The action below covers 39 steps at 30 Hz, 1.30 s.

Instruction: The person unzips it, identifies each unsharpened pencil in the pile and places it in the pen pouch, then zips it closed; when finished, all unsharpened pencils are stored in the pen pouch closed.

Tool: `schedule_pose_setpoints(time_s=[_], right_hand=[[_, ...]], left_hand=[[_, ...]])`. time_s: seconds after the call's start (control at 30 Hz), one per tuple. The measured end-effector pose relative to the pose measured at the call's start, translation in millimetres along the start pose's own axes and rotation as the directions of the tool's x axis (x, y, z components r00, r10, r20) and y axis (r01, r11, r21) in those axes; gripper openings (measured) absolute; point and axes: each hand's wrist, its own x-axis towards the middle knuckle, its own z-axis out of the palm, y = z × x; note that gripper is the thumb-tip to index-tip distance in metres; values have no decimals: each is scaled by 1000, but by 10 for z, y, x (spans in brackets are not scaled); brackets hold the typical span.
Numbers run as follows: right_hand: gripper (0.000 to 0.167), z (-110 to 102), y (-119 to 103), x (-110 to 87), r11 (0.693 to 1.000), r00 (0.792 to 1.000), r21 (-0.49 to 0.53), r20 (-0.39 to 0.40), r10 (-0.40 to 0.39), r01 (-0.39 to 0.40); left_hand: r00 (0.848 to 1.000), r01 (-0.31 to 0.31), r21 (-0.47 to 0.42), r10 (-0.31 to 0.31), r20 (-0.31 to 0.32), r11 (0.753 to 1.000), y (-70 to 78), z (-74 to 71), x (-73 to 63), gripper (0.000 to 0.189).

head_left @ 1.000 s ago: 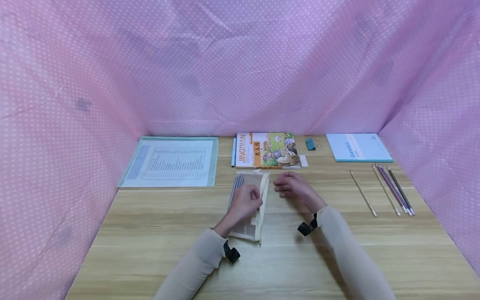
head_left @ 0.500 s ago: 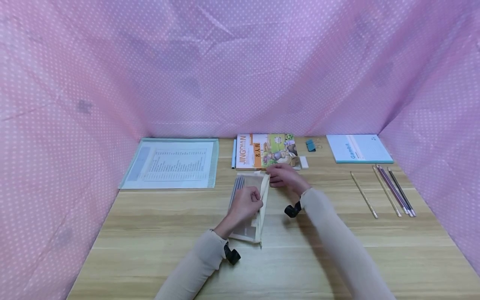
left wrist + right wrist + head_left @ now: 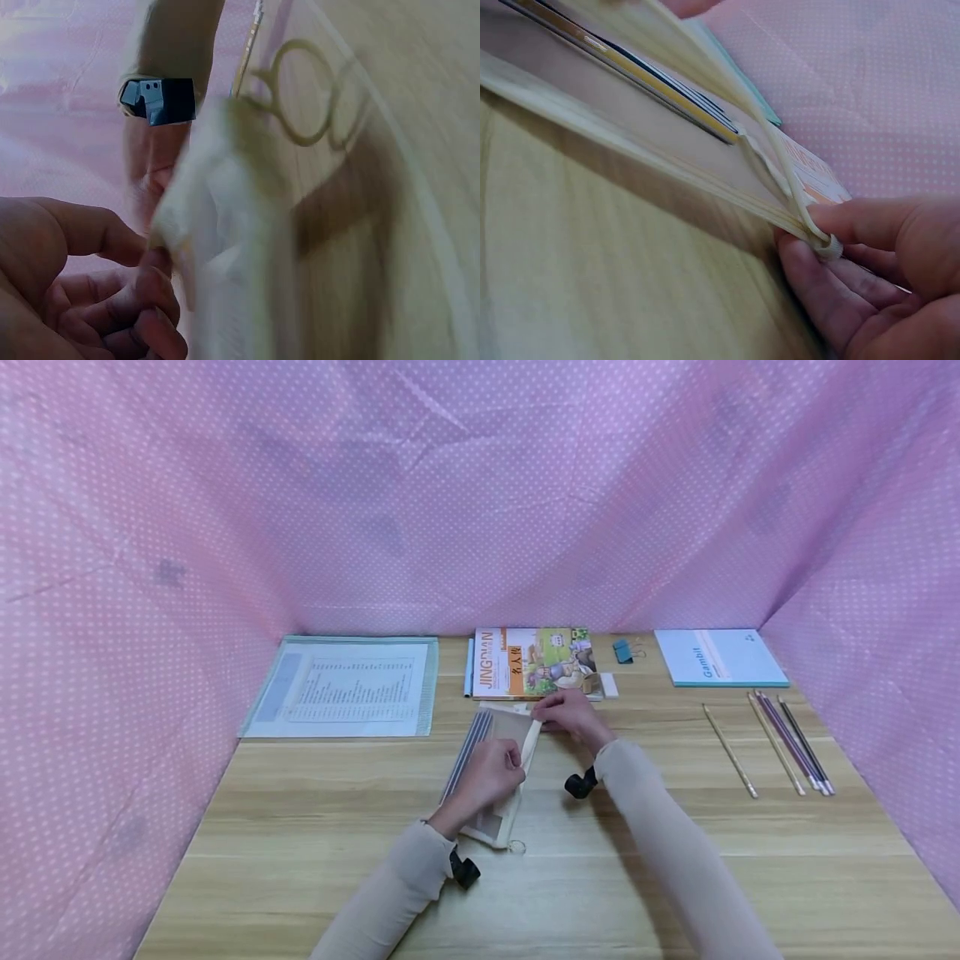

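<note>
A see-through mesh zip pouch with cream edging lies on the table, slightly raised along its right side. My left hand pinches the opening's edge near its middle, thumb against curled forefinger in the left wrist view. At the far corner, my right hand pinches the tabbed zip end between thumb and fingers. The right wrist view looks into the gaping mouth, where long pencil-like sticks, yellow and dark striped, lie inside. A cream ring hangs at the near end.
Behind the pouch lie books and a white eraser. A teal binder clip and blue notebook are at back right, several pencils at right. A document folder lies at left; pink cloth walls surround the table.
My right hand has moved left to the pouch's far corner and now pinches it. The pouch has tilted a little, and its striped contents show further left. My left hand has barely moved.
</note>
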Motion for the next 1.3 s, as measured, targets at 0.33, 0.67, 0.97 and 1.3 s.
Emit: schedule_pose_setpoints(time_s=[0.33,0.67,0.97,1.3], right_hand=[[25,48,-14,-50,999,995,-48,-94,-19,15],[25,32,-22,-43,998,996,-56,-92,-1,-4],[24,5,-30,-54,994,994,-106,-107,1,-12],[21,1,73,-265,974,991,-218,-96,-89,67]], left_hand=[[998,63,72,-65,20,995,-37,-234,-351,6],[964,121,-326,-32,265,937,-326,-360,-1041,21],[931,290,-533,-106,348,794,-379,-184,-1176,47],[943,313,-589,-168,288,745,-541,-298,-1282,47]])
